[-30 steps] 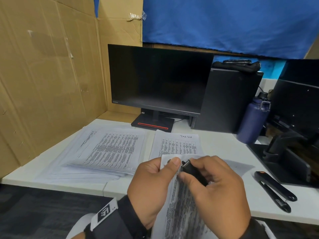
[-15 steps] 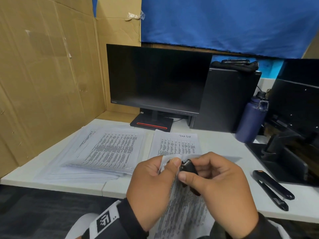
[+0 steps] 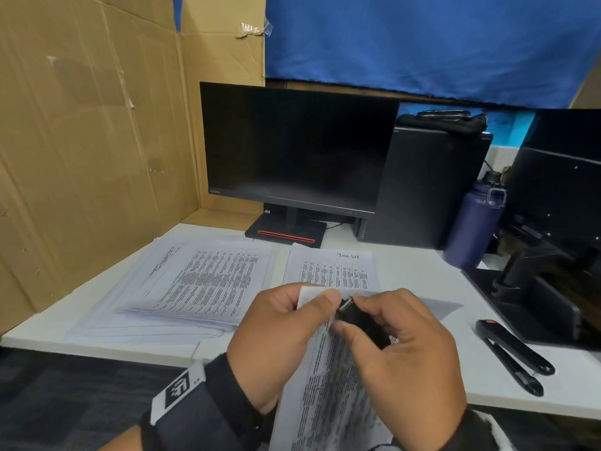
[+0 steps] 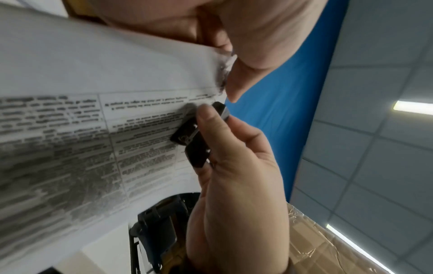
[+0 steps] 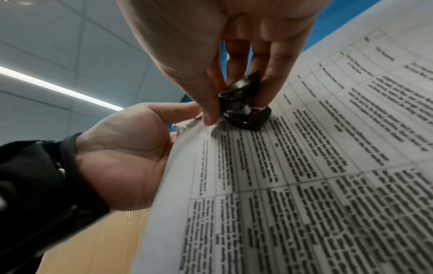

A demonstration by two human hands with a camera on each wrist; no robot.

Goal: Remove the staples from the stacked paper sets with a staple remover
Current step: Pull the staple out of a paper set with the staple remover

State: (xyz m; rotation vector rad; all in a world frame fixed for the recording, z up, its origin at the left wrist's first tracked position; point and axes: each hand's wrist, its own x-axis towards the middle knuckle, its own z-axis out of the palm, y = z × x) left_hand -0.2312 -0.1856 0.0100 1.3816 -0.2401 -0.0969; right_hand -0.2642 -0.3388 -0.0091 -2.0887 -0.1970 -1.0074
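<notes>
I hold a printed paper set [image 3: 328, 385] up in front of me, above the desk's near edge. My left hand [image 3: 279, 333] pinches its top corner between thumb and fingers. My right hand [image 3: 400, 349] grips a black staple remover [image 3: 354, 317] with thumb and fingers, its metal end at that corner beside my left thumb. In the right wrist view the remover [image 5: 243, 105] sits against the sheet at the frayed corner. The left wrist view shows the remover [image 4: 199, 137] pressed on the printed page [image 4: 70, 129]. No staple is visible.
A fanned stack of printed sets [image 3: 195, 288] lies on the white desk [image 3: 422, 275] at left; a single sheet [image 3: 331, 268] lies in the middle. A black stapler [image 3: 514, 353] lies at right. Behind stand a monitor [image 3: 292, 148], a computer case [image 3: 422, 187] and a blue bottle [image 3: 474, 222].
My right hand has turned the remover and shifted it slightly along the corner of the paper; my left hand keeps its pinch. The paper set has stayed raised.
</notes>
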